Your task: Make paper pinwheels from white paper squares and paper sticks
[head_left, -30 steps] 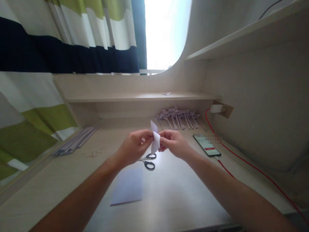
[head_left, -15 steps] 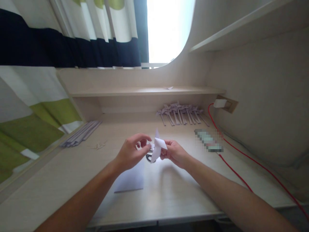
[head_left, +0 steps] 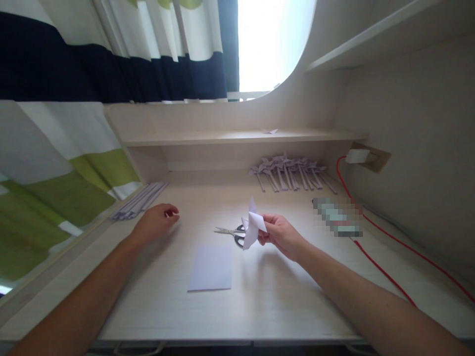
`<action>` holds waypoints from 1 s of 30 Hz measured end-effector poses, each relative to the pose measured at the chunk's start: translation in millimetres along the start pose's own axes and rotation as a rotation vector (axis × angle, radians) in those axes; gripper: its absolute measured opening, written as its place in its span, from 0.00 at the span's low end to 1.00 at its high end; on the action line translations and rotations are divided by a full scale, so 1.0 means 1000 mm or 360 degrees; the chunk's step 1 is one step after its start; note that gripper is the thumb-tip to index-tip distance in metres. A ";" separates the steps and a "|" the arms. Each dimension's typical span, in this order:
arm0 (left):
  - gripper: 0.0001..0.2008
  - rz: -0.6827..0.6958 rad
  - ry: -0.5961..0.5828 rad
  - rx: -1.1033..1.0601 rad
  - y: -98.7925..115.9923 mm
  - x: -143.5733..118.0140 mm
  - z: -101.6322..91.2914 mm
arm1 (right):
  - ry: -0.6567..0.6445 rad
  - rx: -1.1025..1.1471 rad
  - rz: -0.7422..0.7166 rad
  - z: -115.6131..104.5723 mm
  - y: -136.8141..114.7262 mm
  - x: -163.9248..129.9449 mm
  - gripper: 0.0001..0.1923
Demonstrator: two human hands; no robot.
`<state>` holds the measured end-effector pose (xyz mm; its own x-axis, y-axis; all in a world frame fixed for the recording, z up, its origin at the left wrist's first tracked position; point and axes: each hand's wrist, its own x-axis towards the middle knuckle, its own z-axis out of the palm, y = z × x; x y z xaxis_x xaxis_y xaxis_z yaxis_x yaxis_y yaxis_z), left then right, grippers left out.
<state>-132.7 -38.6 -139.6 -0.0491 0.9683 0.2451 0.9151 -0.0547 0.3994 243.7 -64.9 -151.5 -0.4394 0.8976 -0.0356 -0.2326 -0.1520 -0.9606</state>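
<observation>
While both forearms reach in from the near edge of the desk [head_left: 297,306], a flat sheet of paper [head_left: 211,267] lies nearest, between them. Just beyond it, the right hand [head_left: 282,233] is closed around a folded paper shape [head_left: 253,228], pinching it between thumb and fingertips and holding it above the desk, its points sticking up and to the left. Scissors [head_left: 232,232] lie on the desk right behind that shape, partly hidden by it, blades pointing left. The left hand [head_left: 156,221] is well apart from the right, out to the left, holding nothing; its fingers are loosely curled, and whether it rests on the desk I cannot tell. Past it, at the left edge beside the curtain [head_left: 55,148], lies a bundle of paper strips [head_left: 139,200]. On the right a phone [head_left: 337,217] lies flat, with a red cable [head_left: 389,247] running from it to a charger [head_left: 358,156] in the wall. Farthest back, under the shelf [head_left: 230,137], a row of finished paper pinwheels [head_left: 291,170] lies against the wall.
</observation>
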 end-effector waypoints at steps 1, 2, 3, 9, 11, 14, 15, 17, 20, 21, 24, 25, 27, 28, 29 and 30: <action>0.15 0.0032 -0.0024 0.0009 0.002 0.000 0.002 | 0.0010 -0.0008 -0.0006 -0.001 0.000 0.000 0.18; 0.16 0.0083 -0.0055 0.0010 0.007 0.000 0.006 | 0.0020 -0.0016 -0.0010 -0.001 0.000 0.001 0.19; 0.16 0.0151 -0.0095 0.0002 0.015 -0.002 0.010 | 0.0026 -0.0025 -0.0013 -0.002 0.000 0.001 0.19; 0.11 0.0404 -0.0348 0.0026 0.052 0.001 0.029 | 0.0028 -0.0093 -0.0013 -0.006 0.003 0.001 0.18; 0.11 0.0328 -0.0348 0.0082 0.041 0.010 0.027 | 0.0021 -0.0110 -0.0013 -0.006 0.005 0.000 0.17; 0.18 0.0094 -0.0198 0.0174 0.012 0.029 0.014 | 0.0012 -0.0129 -0.0008 -0.004 0.005 -0.001 0.15; 0.18 0.0005 -0.0119 0.0196 0.002 0.035 0.008 | 0.0010 -0.0133 -0.0004 -0.003 0.005 -0.002 0.15; 0.19 -0.0141 0.0031 0.0211 -0.015 0.044 -0.006 | 0.0014 -0.0138 0.0003 -0.002 0.004 -0.003 0.15; 0.19 -0.0196 0.0211 0.0142 -0.028 0.054 -0.023 | 0.0039 -0.0144 0.0005 -0.001 0.002 -0.003 0.14; 0.20 -0.0164 0.0254 0.0094 -0.031 0.058 -0.026 | 0.0050 -0.0148 0.0004 -0.002 0.002 -0.002 0.14; 0.19 -0.0092 0.0342 -0.0060 -0.035 0.069 -0.029 | 0.0077 -0.0161 -0.0002 -0.005 0.002 0.000 0.16; 0.19 -0.0063 0.0351 -0.0115 -0.036 0.074 -0.028 | 0.0084 -0.0163 -0.0005 -0.006 0.002 0.001 0.16; 0.19 0.0019 0.0347 -0.0235 -0.038 0.083 -0.026 | 0.0096 -0.0163 -0.0011 -0.007 0.002 0.002 0.16; 0.19 0.0076 0.0336 -0.0301 -0.038 0.087 -0.025 | 0.0103 -0.0162 -0.0014 -0.008 0.002 0.002 0.16; 0.19 0.0144 0.0322 -0.0370 -0.038 0.091 -0.025 | 0.0110 -0.0161 -0.0016 -0.008 0.001 0.002 0.16; 0.18 0.0224 0.0305 -0.0444 -0.038 0.094 -0.026 | 0.0117 -0.0160 -0.0017 -0.008 0.001 0.002 0.15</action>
<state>-181.9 47.8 -108.9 -0.0285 0.8847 0.4654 0.7751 -0.2745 0.5692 249.3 -59.8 -154.7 -0.3719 0.9273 -0.0418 -0.1468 -0.1032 -0.9838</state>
